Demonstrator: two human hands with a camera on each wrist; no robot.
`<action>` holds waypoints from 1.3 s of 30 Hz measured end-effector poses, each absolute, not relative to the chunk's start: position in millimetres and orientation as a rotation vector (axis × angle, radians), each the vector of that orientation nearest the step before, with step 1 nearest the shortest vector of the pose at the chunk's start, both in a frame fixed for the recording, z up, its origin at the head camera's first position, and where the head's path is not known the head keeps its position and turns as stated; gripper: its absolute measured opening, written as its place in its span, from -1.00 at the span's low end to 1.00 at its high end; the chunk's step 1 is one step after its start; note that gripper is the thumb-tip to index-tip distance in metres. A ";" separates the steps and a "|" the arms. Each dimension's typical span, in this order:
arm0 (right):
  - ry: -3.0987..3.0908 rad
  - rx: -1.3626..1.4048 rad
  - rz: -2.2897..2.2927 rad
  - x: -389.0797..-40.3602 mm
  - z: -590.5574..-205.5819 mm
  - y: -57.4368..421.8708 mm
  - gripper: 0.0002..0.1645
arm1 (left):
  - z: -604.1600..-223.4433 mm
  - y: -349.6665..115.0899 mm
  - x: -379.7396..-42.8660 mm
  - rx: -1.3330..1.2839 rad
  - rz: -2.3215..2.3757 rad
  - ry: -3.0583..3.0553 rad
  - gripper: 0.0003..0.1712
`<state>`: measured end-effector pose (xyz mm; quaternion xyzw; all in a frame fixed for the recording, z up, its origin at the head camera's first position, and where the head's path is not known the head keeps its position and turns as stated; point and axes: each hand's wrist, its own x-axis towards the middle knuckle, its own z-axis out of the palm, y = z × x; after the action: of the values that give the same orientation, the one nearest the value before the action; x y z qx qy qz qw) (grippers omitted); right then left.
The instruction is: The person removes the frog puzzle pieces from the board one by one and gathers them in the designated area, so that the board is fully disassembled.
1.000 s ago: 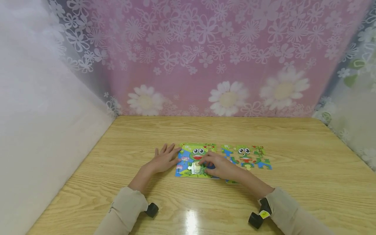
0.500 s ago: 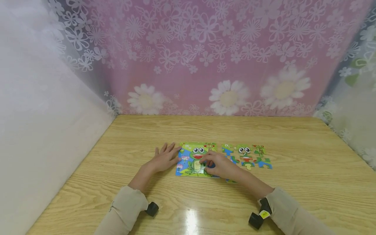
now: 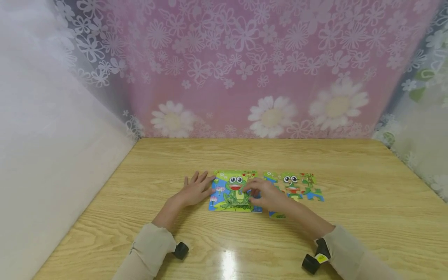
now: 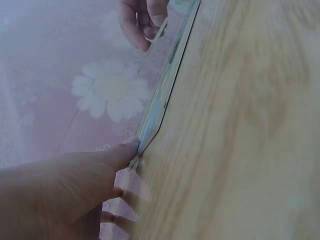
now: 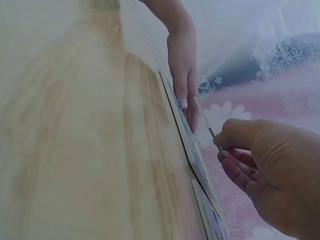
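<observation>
A flat puzzle board [image 3: 222,182] with a green frog picture lies mid-table in the head view. My left hand [image 3: 193,193] rests at its left edge, fingers spread and fairly straight. In the left wrist view, the left thumb [image 4: 122,154] touches the board's edge. My right hand [image 3: 270,195] is over the board's right part. Between thumb and fingers it pinches a thin puzzle piece [image 5: 203,112], seen edge-on and tilted in the right wrist view, raised off the board. From above, the piece blends with the frog picture, so its outline is hard to tell.
Right of the board lie several loose frog puzzle pieces [image 3: 315,194], partly hidden by the right hand and forearm. The wooden table [image 3: 168,155] meets a pink floral curtain [image 3: 217,77] behind and a white sheet [image 3: 70,155] at left.
My right hand has shifted slightly right with the pinched puzzle piece, which has changed tilt and lost its bright glare. The left hand has stayed at the board's edge.
</observation>
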<state>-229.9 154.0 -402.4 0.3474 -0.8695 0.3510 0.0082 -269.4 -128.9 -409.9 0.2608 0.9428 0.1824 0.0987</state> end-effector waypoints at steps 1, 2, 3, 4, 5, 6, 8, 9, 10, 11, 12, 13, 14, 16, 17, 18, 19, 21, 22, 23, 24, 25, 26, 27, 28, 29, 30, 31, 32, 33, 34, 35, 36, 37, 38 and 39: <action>-2.712 1.087 1.093 -228.6 -401.4 156.5 -0.70 | -410.4 -128.9 -269.6 0.769 0.539 2.788 -0.33; -2.708 1.086 1.091 -227.5 -400.9 159.4 -0.70 | -411.0 -129.0 -269.9 0.769 0.536 2.787 -0.33; -2.706 1.083 1.093 -226.3 -400.0 162.4 -0.71 | -411.3 -129.1 -270.0 0.767 0.537 2.785 -0.32; -2.700 1.082 1.089 -225.6 -399.7 165.6 -0.71 | -411.8 -129.2 -270.4 0.766 0.537 2.784 -0.32; -2.696 1.082 1.096 -225.0 -399.5 168.9 -0.70 | -412.6 -129.4 -270.9 0.767 0.538 2.785 -0.32; -2.692 1.084 1.099 -224.4 -399.1 172.3 -0.70 | -413.2 -129.4 -271.4 0.768 0.534 2.786 -0.32; -2.701 1.075 1.108 -223.0 -398.3 179.2 -0.70 | -413.5 -129.6 -271.9 0.764 0.532 2.784 -0.32; -2.700 1.070 1.110 -222.3 -398.2 182.7 -0.70 | -413.5 -129.7 -271.8 0.763 0.531 2.783 -0.32; -2.698 1.066 1.116 -222.0 -398.4 186.3 -0.70 | -413.8 -129.7 -272.0 0.764 0.530 2.785 -0.32; -2.699 1.057 1.115 -221.1 -398.0 189.5 -0.70 | -413.7 -129.8 -271.7 0.764 0.530 2.786 -0.32; -2.700 1.052 1.104 -220.3 -397.7 192.8 -0.69 | -413.5 -129.9 -271.6 0.764 0.528 2.786 -0.32; -2.696 1.048 1.102 -219.3 -397.3 195.7 -0.69 | -413.1 -130.0 -271.3 0.762 0.530 2.786 -0.32; -2.685 1.050 1.091 -218.2 -396.7 198.7 -0.69 | -413.1 -130.1 -271.1 0.765 0.531 2.788 -0.32; -2.661 1.058 1.077 -215.5 -395.5 204.2 -0.67 | -413.6 -130.4 -271.3 0.769 0.533 2.789 -0.32; -2.649 1.057 1.055 -213.7 -394.6 206.6 -0.67 | -413.6 -130.5 -271.4 0.765 0.532 2.787 -0.32; -2.637 1.063 1.049 -212.1 -394.0 209.3 -0.66 | -413.8 -130.6 -271.6 0.763 0.532 2.787 -0.32; -2.624 1.066 1.044 -210.2 -393.1 211.6 -0.66 | -413.9 -130.6 -271.7 0.759 0.527 2.786 -0.32; -2.612 1.062 1.012 -207.3 -392.1 216.8 -0.67 | -414.6 -130.7 -271.7 0.759 0.528 2.785 -0.32; -2.608 1.064 0.995 -206.0 -391.7 219.4 -0.67 | -414.6 -130.7 -271.8 0.757 0.528 2.785 -0.32; -2.611 1.057 0.987 -204.7 -390.9 221.9 -0.67 | -414.9 -130.6 -271.6 0.758 0.532 2.784 -0.32; -2.619 1.055 0.992 -203.6 -390.0 224.4 -0.67 | -414.9 -130.6 -271.6 0.757 0.536 2.785 -0.32; -2.624 1.052 0.986 -202.4 -389.4 227.0 -0.67 | -415.0 -130.6 -271.5 0.759 0.542 2.785 -0.32; -2.638 1.044 0.991 -201.3 -388.8 229.7 -0.67 | -414.9 -130.4 -271.5 0.759 0.544 2.785 -0.32; -2.650 1.038 0.998 -200.0 -388.4 232.3 -0.67 | -414.8 -130.4 -271.6 0.756 0.540 2.786 -0.32; -2.658 1.033 1.010 -198.9 -388.1 234.9 -0.67 | -414.6 -130.3 -271.5 0.758 0.546 2.787 -0.32; -2.661 1.027 1.010 -197.6 -388.0 237.6 -0.67 | -414.2 -130.2 -271.2 0.760 0.550 2.786 -0.32; -2.664 1.020 1.005 -196.3 -388.0 240.3 -0.67 | -413.6 -130.0 -271.0 0.760 0.551 2.786 -0.32; -2.659 1.016 0.997 -195.0 -388.4 242.9 -0.67 | -413.0 -129.9 -270.6 0.765 0.554 2.784 -0.32; -2.656 1.011 0.993 -193.9 -388.9 245.5 -0.67 | -412.5 -129.7 -270.4 0.765 0.553 2.784 -0.32; -2.644 1.009 0.977 -193.1 -389.7 248.0 -0.66 | -411.8 -129.6 -269.9 0.768 0.561 2.782 -0.33; -2.633 1.005 0.966 -192.4 -390.6 250.6 -0.64 | -411.6 -129.4 -269.7 0.773 0.569 2.780 -0.33; -2.619 1.008 0.955 -191.7 -391.5 253.1 -0.63 | -411.2 -129.2 -269.4 0.773 0.569 2.780 -0.33; -2.612 1.007 0.954 -191.1 -392.5 255.7 -0.62 | -411.1 -129.0 -269.4 0.771 0.568 2.781 -0.33; -2.609 1.002 0.950 -190.4 -393.7 258.3 -0.61 | -411.2 -128.8 -269.5 0.771 0.564 2.782 -0.33; -2.610 0.992 0.946 -189.6 -394.9 261.0 -0.60 | -411.7 -128.8 -269.8 0.775 0.558 2.786 -0.33; -2.610 0.983 0.942 -188.8 -396.0 263.6 -0.59 | -411.9 -128.7 -269.9 0.774 0.552 2.789 -0.33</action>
<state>-188.8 263.6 -396.0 0.3322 -0.8823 0.3184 0.0990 -269.9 -128.7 -411.9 0.2616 0.9420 0.1866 0.0973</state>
